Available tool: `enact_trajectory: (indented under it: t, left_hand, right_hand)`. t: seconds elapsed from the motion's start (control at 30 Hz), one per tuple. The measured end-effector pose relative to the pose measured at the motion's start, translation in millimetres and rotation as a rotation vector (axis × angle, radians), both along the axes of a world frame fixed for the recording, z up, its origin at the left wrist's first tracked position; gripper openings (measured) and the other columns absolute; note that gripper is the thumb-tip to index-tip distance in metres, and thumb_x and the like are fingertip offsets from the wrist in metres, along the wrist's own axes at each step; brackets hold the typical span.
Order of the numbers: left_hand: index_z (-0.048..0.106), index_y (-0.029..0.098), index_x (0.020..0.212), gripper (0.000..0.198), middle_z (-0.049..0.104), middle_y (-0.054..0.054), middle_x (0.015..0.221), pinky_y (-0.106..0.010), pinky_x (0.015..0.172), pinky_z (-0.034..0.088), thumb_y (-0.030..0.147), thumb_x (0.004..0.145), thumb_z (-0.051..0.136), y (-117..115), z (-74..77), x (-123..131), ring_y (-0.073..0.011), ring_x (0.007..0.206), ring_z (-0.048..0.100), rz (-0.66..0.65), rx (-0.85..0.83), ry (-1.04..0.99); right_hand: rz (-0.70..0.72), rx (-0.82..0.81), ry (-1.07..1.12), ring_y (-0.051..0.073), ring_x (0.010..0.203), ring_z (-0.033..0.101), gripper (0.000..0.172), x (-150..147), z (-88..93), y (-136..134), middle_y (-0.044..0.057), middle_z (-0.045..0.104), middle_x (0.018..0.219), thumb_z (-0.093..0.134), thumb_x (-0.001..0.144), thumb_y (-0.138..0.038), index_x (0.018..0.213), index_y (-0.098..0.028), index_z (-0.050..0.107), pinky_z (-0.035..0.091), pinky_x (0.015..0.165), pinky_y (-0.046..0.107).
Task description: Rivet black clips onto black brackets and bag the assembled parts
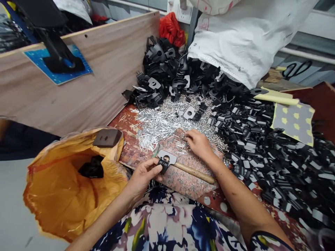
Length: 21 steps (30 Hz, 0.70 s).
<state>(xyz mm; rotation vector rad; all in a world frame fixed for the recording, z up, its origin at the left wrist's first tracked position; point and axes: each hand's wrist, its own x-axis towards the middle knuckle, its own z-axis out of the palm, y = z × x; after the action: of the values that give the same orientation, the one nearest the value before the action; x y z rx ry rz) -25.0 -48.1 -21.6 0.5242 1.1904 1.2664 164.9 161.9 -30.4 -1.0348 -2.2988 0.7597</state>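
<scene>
My left hand (143, 173) grips a plastic clip part (167, 157) with a grey plate, a round hole and a black hinged piece. The clip is held over a hammer, whose wooden handle (195, 172) lies across a speckled stone slab (180, 177). Thumb and fingers of my right hand (199, 143) are pinched together at the near edge of a heap of thin metal pins (154, 127). Whatever is between those fingertips is too small to make out. Behind the pins lies a heap of small silvery pieces (172, 104), with another grey-and-black clip (190, 112) on it.
At left, an open orange sack (65, 195) has a dark brown block (107, 138) on its rim. A wooden board (110, 62) borders the table. Black plastic parts (162, 62) pile up behind; small black-and-grey pieces (248, 139) spread right. A white sack (235, 42) hangs over the back.
</scene>
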Motion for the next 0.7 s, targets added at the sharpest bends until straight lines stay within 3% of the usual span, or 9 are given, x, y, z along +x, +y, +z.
enact_trajectory:
  t: [0.07,0.17,0.3,0.43,0.57,0.63,0.7]
  left_hand:
    - [0.07,0.017,0.077,0.029,0.059,0.002,0.074,-0.022,0.059,0.047,0.043,0.077,0.083,0,-0.2,-1,-0.0091,0.057,0.058,-0.016,0.005,0.002]
    - [0.07,0.017,0.077,0.029,0.06,0.003,0.074,-0.022,0.06,0.048,0.043,0.076,0.084,2,-0.1,-1,-0.0089,0.057,0.059,-0.015,-0.003,-0.005]
    - [0.068,0.017,0.076,0.035,0.061,0.004,0.074,-0.02,0.057,0.048,0.044,0.069,0.09,3,3.6,1,-0.0082,0.054,0.061,0.025,-0.038,-0.029]
    - [0.069,0.017,0.076,0.037,0.061,0.005,0.075,-0.019,0.057,0.05,0.044,0.066,0.092,3,6.9,3,-0.0084,0.053,0.062,0.048,-0.055,-0.02]
    - [0.07,0.018,0.077,0.035,0.061,0.004,0.077,-0.018,0.055,0.051,0.042,0.066,0.093,1,7.0,4,-0.0076,0.053,0.06,0.068,-0.052,-0.008]
    - [0.072,0.017,0.078,0.031,0.062,0.003,0.083,-0.017,0.053,0.049,0.039,0.069,0.092,1,7.3,4,-0.0061,0.055,0.058,0.069,-0.027,-0.002]
    - [0.073,0.017,0.079,0.028,0.062,0.002,0.086,-0.015,0.051,0.047,0.037,0.07,0.091,1,8.0,4,-0.005,0.056,0.055,0.069,-0.007,0.002]
  right_hand:
    - [-0.098,-0.101,0.141,0.018,0.079,0.067,0.013,21,-2.2,3,0.004,0.072,0.091,0.063,0.088,-0.025,0.096,-0.02,0.072,0.055,0.078,0.035]
    - [-0.168,-0.211,0.244,0.015,0.065,0.065,0.025,47,0.8,6,0.002,0.071,0.082,0.056,0.092,-0.035,0.108,-0.02,0.069,0.054,0.063,0.03]
    - [-0.191,-0.362,0.42,0.014,0.061,0.063,0.028,62,0.7,5,-0.002,0.067,0.072,0.063,0.089,-0.04,0.112,-0.023,0.067,0.054,0.06,0.027]
    - [-0.258,-0.24,0.39,0.016,0.07,0.067,0.021,69,-5.0,4,0.002,0.07,0.086,0.06,0.092,-0.036,0.105,-0.024,0.07,0.057,0.066,0.032]
    - [-0.298,0.013,0.213,0.022,0.101,0.067,0.018,82,4.7,-9,0.008,0.068,0.118,0.061,0.091,-0.023,0.102,-0.025,0.074,0.056,0.087,0.04]
    - [-0.271,0.18,0.052,0.022,0.102,0.065,0.017,88,13.6,-24,0.008,0.068,0.113,0.06,0.093,-0.02,0.101,-0.025,0.074,0.053,0.09,0.04]
    - [-0.149,0.242,-0.075,0.021,0.093,0.064,0.016,92,18.8,-39,0.005,0.069,0.098,0.058,0.096,-0.02,0.101,-0.025,0.073,0.052,0.085,0.038]
